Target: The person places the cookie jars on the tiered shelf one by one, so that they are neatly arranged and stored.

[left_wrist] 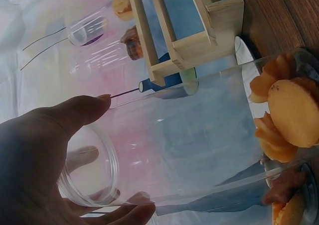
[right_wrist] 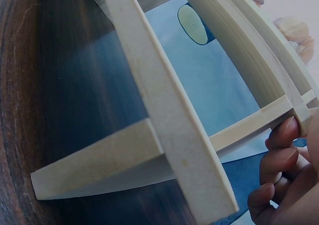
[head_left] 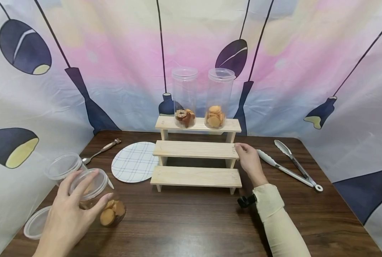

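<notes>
My left hand (head_left: pixel 70 208) grips a tall clear jar (head_left: pixel 91 182) near its lid, thumb on one side and fingers on the other. Round orange cookies (left_wrist: pixel 294 113) lie at the bottom of this jar, which stands at the table's left. At the right end of the middle shelf, my right hand (head_left: pixel 250 162) pinches the three-step wooden stand (head_left: pixel 195 149) between thumb and fingers. Two lidded jars stand on the top step: a left jar (head_left: pixel 184 94) with brown and ring-shaped cookies, and a right jar (head_left: pixel 219 96) with orange ones.
Behind the held jar is another clear jar (head_left: pixel 64 166), with a round clear lid (head_left: pixel 38 223) nearer the front left. A checked round plate (head_left: pixel 134 162) lies left of the stand, a spoon (head_left: pixel 101 150) beyond it. Metal tongs (head_left: pixel 295 169) lie spread at the right.
</notes>
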`<control>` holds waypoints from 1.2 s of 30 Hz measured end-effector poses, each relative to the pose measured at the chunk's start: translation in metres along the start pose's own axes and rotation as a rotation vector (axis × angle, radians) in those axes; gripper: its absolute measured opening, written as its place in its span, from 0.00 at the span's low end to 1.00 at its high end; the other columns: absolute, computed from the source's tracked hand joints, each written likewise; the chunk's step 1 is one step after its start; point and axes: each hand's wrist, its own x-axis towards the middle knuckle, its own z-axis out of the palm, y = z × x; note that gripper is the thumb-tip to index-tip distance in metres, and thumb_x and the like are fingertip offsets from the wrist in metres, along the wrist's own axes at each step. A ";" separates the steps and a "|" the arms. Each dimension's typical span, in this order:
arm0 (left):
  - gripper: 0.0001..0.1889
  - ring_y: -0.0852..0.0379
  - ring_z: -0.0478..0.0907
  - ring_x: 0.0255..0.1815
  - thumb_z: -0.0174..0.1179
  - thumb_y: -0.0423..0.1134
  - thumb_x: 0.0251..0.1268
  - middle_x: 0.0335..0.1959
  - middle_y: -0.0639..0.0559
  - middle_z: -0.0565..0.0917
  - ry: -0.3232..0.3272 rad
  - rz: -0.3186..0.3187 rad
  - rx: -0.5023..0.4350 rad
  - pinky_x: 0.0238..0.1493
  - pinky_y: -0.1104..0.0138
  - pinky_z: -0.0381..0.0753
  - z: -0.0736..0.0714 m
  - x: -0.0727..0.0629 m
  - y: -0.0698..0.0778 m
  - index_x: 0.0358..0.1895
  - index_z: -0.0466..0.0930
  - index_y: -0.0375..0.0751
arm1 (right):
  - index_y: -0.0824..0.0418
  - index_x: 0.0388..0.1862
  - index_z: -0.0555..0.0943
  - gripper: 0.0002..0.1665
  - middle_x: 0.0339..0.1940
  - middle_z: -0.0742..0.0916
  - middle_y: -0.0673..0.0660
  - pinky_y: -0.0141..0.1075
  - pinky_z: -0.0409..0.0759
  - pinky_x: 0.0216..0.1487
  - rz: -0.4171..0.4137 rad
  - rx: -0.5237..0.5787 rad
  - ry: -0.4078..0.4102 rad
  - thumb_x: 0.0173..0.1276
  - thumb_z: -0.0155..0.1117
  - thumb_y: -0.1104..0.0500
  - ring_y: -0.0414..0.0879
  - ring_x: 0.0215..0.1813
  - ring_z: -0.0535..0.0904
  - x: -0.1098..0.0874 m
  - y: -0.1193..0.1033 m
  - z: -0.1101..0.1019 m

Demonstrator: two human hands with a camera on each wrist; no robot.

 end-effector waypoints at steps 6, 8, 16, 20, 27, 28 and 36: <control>0.35 0.28 0.71 0.54 0.78 0.42 0.43 0.64 0.30 0.69 0.013 0.014 0.009 0.47 0.36 0.70 0.001 -0.001 -0.001 0.62 0.81 0.48 | 0.59 0.71 0.73 0.33 0.61 0.81 0.63 0.47 0.78 0.53 -0.001 0.006 -0.002 0.79 0.47 0.39 0.56 0.55 0.80 0.000 0.000 0.000; 0.34 0.29 0.72 0.54 0.77 0.45 0.44 0.63 0.29 0.70 0.022 0.023 0.011 0.47 0.37 0.70 0.001 0.000 0.000 0.62 0.81 0.48 | 0.59 0.71 0.72 0.33 0.61 0.81 0.64 0.47 0.78 0.53 -0.003 0.007 -0.001 0.79 0.47 0.39 0.56 0.55 0.80 0.000 0.000 -0.001; 0.31 0.29 0.73 0.52 0.70 0.57 0.53 0.62 0.29 0.71 0.036 0.033 0.021 0.42 0.40 0.70 0.001 0.001 0.001 0.61 0.82 0.48 | 0.59 0.72 0.71 0.34 0.62 0.81 0.63 0.47 0.77 0.52 0.008 0.003 -0.001 0.79 0.47 0.38 0.56 0.53 0.80 -0.001 0.000 -0.001; 0.32 0.29 0.73 0.52 0.69 0.60 0.54 0.61 0.29 0.71 0.040 0.034 0.020 0.42 0.40 0.70 0.000 0.000 0.001 0.60 0.82 0.47 | 0.59 0.72 0.72 0.34 0.63 0.80 0.63 0.47 0.77 0.53 0.007 0.006 -0.004 0.79 0.47 0.39 0.56 0.54 0.80 -0.001 0.000 0.000; 0.33 0.29 0.73 0.52 0.75 0.48 0.45 0.61 0.29 0.71 0.038 0.025 0.030 0.42 0.40 0.71 0.000 -0.001 0.001 0.61 0.82 0.48 | 0.59 0.71 0.73 0.33 0.61 0.82 0.63 0.45 0.77 0.51 0.003 0.011 -0.002 0.79 0.47 0.39 0.55 0.53 0.80 -0.001 0.001 0.000; 0.34 0.29 0.73 0.52 0.77 0.45 0.43 0.61 0.29 0.71 0.038 0.021 0.033 0.42 0.39 0.71 0.000 -0.002 0.002 0.61 0.82 0.48 | 0.59 0.71 0.73 0.33 0.61 0.82 0.63 0.45 0.77 0.51 0.003 0.011 -0.003 0.79 0.47 0.39 0.55 0.52 0.80 -0.001 0.000 0.000; 0.37 0.28 0.73 0.53 0.79 0.38 0.37 0.62 0.29 0.70 0.023 -0.008 0.059 0.42 0.36 0.72 -0.001 0.001 0.004 0.61 0.81 0.49 | 0.59 0.71 0.72 0.33 0.62 0.81 0.63 0.47 0.77 0.53 0.010 0.017 -0.004 0.79 0.47 0.39 0.56 0.55 0.80 0.000 0.001 0.000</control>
